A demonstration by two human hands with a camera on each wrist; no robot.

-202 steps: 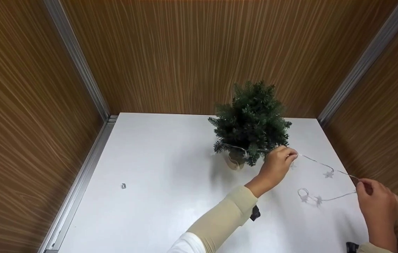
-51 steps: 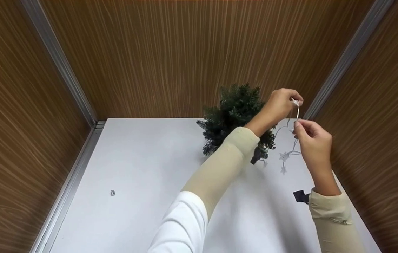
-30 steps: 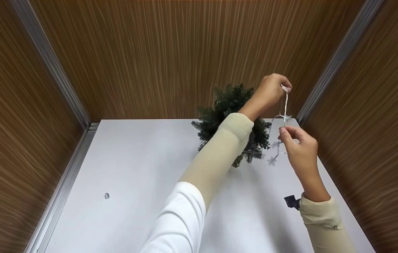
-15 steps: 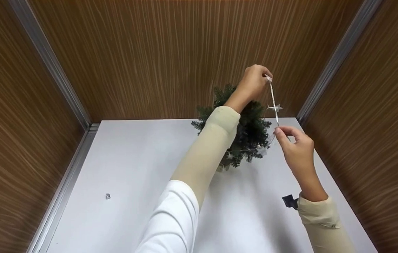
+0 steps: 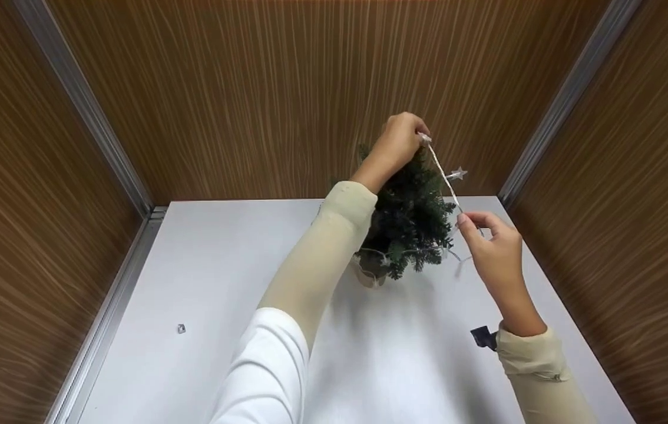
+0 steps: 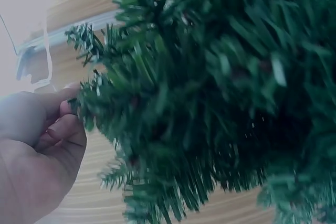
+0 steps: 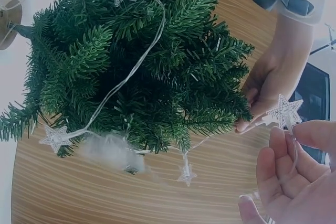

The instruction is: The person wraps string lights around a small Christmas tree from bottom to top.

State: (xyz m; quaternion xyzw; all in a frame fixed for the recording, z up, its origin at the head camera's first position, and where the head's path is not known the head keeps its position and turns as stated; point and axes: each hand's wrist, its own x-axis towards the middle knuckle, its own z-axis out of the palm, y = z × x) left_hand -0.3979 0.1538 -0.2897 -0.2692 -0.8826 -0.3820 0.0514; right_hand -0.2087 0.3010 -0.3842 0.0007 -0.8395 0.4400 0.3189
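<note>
A small artificial Christmas tree [image 5: 407, 218] stands on the white table, its base [image 5: 370, 278] partly hidden by branches. A clear string of star lights [image 5: 443, 176] runs between the hands. My left hand [image 5: 396, 141], by the treetop, pinches the string near its upper end. Beside the tree's right side, my right hand [image 5: 496, 247] pinches the cord between thumb and finger. One star [image 5: 457, 174] sticks out from the stretch between them. In the right wrist view, more stars [image 7: 56, 137] lie along the branches. Foliage fills most of the left wrist view, beside the left hand [image 6: 39, 150].
A small shiny piece [image 5: 181, 328] lies on the left part of the white table [image 5: 222, 265]. Wood-grain panels [image 5: 281, 100] enclose the back and sides, with metal rails at the corners. A black wrist device [image 5: 483, 338] sits at the right cuff.
Earlier, the hands held the string low at the tree's right. Both rose and drew closer; lately the left hand has moved left over the treetop, pulling the string aslant, while the right barely shifted.
</note>
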